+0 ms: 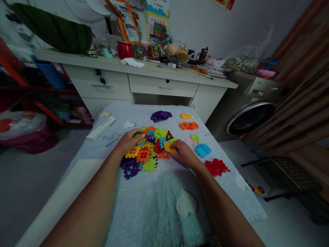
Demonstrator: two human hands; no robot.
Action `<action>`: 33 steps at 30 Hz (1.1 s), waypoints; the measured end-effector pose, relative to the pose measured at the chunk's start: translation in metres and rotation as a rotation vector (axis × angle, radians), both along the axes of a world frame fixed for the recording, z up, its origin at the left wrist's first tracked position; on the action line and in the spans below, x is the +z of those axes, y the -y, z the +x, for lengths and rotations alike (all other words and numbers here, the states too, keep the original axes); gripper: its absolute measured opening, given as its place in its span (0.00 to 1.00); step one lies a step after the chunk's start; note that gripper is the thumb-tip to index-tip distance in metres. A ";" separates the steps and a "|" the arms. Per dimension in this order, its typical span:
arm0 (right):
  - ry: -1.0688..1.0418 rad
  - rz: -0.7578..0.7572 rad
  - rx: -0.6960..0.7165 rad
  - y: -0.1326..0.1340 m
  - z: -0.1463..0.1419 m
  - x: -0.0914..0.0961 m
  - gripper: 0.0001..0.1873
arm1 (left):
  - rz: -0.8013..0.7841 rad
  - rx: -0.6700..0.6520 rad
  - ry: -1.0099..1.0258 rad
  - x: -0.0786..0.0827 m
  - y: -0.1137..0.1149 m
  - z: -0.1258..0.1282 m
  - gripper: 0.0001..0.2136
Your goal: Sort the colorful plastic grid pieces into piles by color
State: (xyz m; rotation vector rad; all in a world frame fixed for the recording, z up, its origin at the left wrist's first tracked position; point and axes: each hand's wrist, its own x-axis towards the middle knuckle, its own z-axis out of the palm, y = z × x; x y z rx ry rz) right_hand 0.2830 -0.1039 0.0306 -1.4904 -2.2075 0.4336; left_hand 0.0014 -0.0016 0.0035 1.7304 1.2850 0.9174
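A heap of mixed-colour plastic interlocking building pieces, with toothed edges, lies on a cloth-covered table. My left hand rests at the heap's left side, its fingers reaching out over the pieces with nothing visible in them. On the right side of the heap, my right hand has its fingertips closed on a yellow building piece. Same-colour groups lie apart from the heap: purple pieces, yellow pieces, orange pieces, a green piece, blue pieces and red pieces.
A long white box lies at the table's left. Behind stands a white desk crowded with jars, a red pot and papers. A washing machine is at the right, a dark stool below it, and a pink bin at left.
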 end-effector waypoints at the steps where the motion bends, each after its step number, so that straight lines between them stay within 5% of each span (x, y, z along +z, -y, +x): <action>1: -0.011 -0.007 0.003 0.000 0.000 0.001 0.08 | 0.000 -0.002 0.002 0.000 0.000 0.000 0.23; 12: -0.102 0.129 -0.193 -0.006 0.010 -0.003 0.07 | -0.002 -0.021 0.002 -0.006 -0.003 -0.002 0.23; 17: -0.359 0.071 -0.345 -0.016 0.015 -0.004 0.10 | -0.026 -0.010 0.037 -0.003 -0.001 0.001 0.23; 26: -0.759 -0.039 -0.540 -0.092 0.057 0.025 0.08 | -0.033 -0.001 0.051 -0.002 0.000 0.002 0.23; 33: -0.862 -0.073 -0.794 -0.143 0.080 0.024 0.11 | -0.019 -0.016 0.030 -0.002 -0.001 0.001 0.23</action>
